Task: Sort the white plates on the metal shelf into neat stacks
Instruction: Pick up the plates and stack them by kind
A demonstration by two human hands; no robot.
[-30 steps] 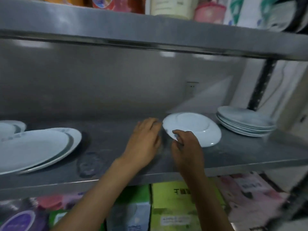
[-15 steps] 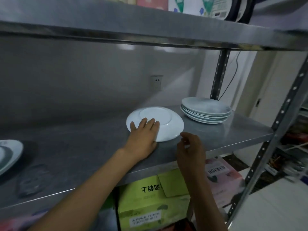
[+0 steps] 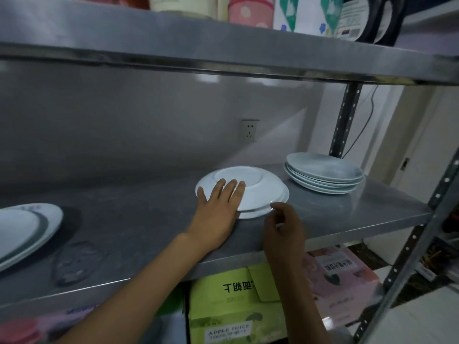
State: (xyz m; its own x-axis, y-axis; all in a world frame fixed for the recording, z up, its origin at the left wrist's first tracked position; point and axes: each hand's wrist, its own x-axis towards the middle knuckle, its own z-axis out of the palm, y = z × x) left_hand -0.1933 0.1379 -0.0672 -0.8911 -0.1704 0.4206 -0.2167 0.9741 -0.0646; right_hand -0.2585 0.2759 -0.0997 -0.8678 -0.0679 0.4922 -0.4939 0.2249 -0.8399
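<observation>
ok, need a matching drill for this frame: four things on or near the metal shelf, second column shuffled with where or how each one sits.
Things
1. upside-down white plates
2. upright stack of pale round plates
3. large white oval platters
4. green apple juice carton

Places or states
A. under the metal shelf
B. left end of the shelf
C. flat left hand rests on top
D. right end, by the upright post

Pairs: 1-C, 2-D, 3-B, 4-A
</observation>
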